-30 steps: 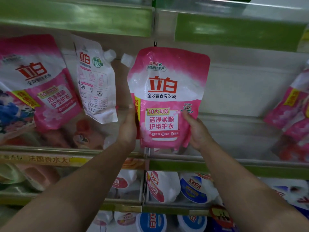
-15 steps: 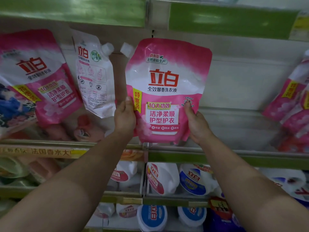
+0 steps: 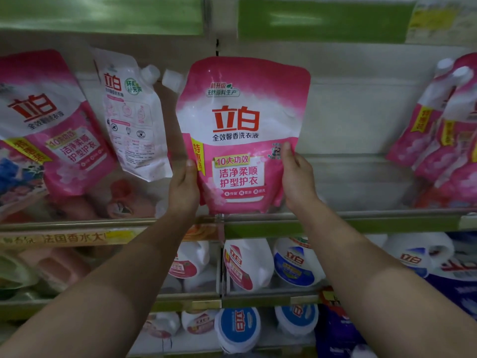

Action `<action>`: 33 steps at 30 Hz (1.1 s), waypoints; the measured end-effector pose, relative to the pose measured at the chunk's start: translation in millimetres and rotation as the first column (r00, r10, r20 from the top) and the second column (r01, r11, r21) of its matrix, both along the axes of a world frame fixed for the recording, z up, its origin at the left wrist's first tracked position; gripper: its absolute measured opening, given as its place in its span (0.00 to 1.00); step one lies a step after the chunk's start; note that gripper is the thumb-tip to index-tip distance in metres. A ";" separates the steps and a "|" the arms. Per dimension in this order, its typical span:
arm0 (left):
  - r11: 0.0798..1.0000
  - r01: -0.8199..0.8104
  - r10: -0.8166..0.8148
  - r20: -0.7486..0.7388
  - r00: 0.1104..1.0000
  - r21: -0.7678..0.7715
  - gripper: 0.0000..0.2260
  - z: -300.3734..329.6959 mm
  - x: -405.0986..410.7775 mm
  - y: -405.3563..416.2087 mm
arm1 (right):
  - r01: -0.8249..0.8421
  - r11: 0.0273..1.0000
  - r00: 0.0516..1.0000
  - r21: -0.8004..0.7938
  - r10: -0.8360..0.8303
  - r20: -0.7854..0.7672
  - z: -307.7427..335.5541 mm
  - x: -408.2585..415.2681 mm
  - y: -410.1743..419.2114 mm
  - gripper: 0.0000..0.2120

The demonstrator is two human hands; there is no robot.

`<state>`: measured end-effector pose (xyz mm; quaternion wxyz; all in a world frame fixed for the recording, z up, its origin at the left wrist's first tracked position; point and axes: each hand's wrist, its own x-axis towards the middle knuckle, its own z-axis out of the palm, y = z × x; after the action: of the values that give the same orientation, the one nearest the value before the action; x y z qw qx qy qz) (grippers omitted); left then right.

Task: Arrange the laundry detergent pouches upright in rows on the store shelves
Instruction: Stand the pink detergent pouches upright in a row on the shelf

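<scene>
A pink and white detergent pouch (image 3: 242,130) with a white cap at its top left stands upright at the shelf's front edge (image 3: 361,223). My left hand (image 3: 184,189) grips its lower left side, thumb on the front. My right hand (image 3: 296,177) pinches its lower right side. To the left, a second pouch (image 3: 131,117) leans back-side out, and a third pink pouch (image 3: 49,130) leans beside it. Several pink pouches (image 3: 438,135) lean together at the far right.
Between the held pouch and the right-hand group the shelf back (image 3: 361,120) shows bare. Lower shelves hold white detergent jugs (image 3: 247,262) with pink and blue labels. A green shelf edge (image 3: 322,19) runs overhead. A yellow price strip (image 3: 64,237) lines the left shelf front.
The pouch has shifted a little to the right and stands straighter. My right thumb has slid higher on its right side.
</scene>
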<state>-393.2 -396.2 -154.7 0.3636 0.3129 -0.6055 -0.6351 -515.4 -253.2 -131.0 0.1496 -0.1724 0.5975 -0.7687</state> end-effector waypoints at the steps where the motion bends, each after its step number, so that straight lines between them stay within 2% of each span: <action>1: 1.000 -0.009 0.009 -0.009 1.000 0.007 0.15 0.3 0.3 0.4 | 0.015 1.000 1.000 0.010 -0.015 -0.007 2.1 0.2 -0.4 0.14; 5: 0.998 -0.059 0.059 -0.002 0.998 -0.024 0.15 1.6 -1.2 -5.0 | 0.054 0.998 0.999 0.032 -0.054 0.000 5.0 1.0 -0.9 0.15; 9: 0.996 -0.083 0.083 -0.002 0.997 0.010 0.13 -1.9 -5.5 -9.9 | 0.045 0.997 0.999 0.063 -0.046 0.027 7.7 3.8 1.5 0.17; 17: 0.998 -0.058 0.058 0.004 0.998 0.032 0.15 0.8 -3.5 -4.6 | 0.035 0.996 0.999 0.079 -0.035 0.005 11.5 6.1 5.5 0.17; 22: 0.995 0.081 -0.077 -0.078 0.994 0.057 0.13 7.2 7.7 6.0 | 0.020 0.998 1.000 0.053 -0.021 0.013 1.1 12.0 6.9 0.16; 24: 0.986 0.165 -0.162 -0.106 0.981 0.028 0.11 3.8 13.3 10.1 | 0.025 0.996 1.000 0.090 -0.026 0.009 -11.0 16.2 8.1 0.16; 26: 0.967 0.251 -0.255 -0.094 0.962 -0.052 0.18 -3.1 17.7 13.7 | 0.053 0.991 0.998 0.123 -0.051 -0.020 -24.0 19.0 9.5 0.13; 28: 0.943 0.310 -0.315 -0.021 0.949 -0.120 0.27 -8.0 19.2 15.8 | 0.081 0.984 0.996 0.157 -0.074 -0.049 -31.5 18.9 9.6 0.12; 33: 0.937 0.280 -0.264 0.100 0.959 -0.210 0.34 -11.6 10.7 13.9 | 0.092 0.986 0.995 0.139 -0.087 -0.038 -32.6 13.2 6.5 0.14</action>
<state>-382.4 -382.3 -166.4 0.2833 0.2058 -0.7226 -0.5960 -502.2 -246.7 -163.6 0.1171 -0.1468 0.6596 -0.7278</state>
